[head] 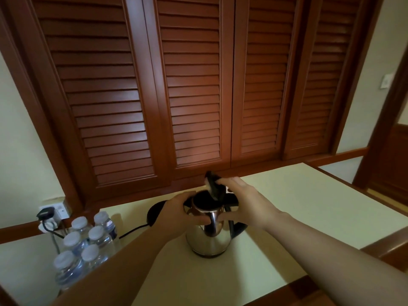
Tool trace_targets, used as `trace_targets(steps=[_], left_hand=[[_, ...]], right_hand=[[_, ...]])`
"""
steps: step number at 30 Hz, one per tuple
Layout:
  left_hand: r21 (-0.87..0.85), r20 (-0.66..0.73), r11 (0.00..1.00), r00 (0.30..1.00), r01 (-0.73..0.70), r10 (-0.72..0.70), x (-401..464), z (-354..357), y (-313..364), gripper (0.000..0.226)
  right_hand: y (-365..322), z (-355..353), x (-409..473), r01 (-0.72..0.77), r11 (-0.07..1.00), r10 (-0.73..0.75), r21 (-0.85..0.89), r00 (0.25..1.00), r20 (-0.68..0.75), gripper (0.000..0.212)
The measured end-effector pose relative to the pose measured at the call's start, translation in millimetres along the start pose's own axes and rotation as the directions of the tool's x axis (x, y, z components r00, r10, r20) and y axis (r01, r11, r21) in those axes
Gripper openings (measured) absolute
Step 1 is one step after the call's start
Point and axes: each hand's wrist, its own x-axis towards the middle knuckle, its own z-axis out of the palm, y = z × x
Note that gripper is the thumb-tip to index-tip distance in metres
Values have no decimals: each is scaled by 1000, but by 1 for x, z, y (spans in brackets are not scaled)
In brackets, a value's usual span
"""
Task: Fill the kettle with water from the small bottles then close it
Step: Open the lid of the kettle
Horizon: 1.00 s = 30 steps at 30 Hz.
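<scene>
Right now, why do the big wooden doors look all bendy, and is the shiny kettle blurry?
In the head view, the wide-angle lens makes the louvred doors fan outward and lean; the kettle is fairly sharp, its steel mirroring the left hand; the right hand at the raised lid looks slightly soft; the bottles in the dim corner look a little blurred.

The kettle [207, 237] stands mid-worktop [298, 208], its lid [215, 186] tilted up above the mouth. Six small bottles [85, 246] cluster to its left, near the edge. Behind it lies the base [155, 212]; louvred doors [187, 85] stand beyond.
</scene>
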Motion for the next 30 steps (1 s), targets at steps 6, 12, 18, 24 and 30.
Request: trace_targets(steps=[6, 12, 18, 24, 30], left_hand=[[-7, -58, 1000, 998, -15, 15, 7, 9, 2, 63], [-9, -37, 1000, 999, 2, -2, 21, 18, 4, 65], [3, -17, 1000, 1000, 10, -10, 27, 22, 5, 69], [-69, 51, 977, 979, 201, -198, 3, 25, -1, 136], [261, 140, 937, 951, 234, -276, -49, 37, -26, 54]], right_hand=[[23, -14, -28, -161, 987, 163, 25, 981, -108, 104], [35, -12, -42, -210, 977, 213, 48, 972, -97, 105], [48, -3, -48, -297, 954, 298, 32, 953, -58, 118], [46, 21, -64, -313, 948, 317, 47, 942, -108, 106], [35, 67, -92, -271, 953, 301, 138, 904, -304, 66]])
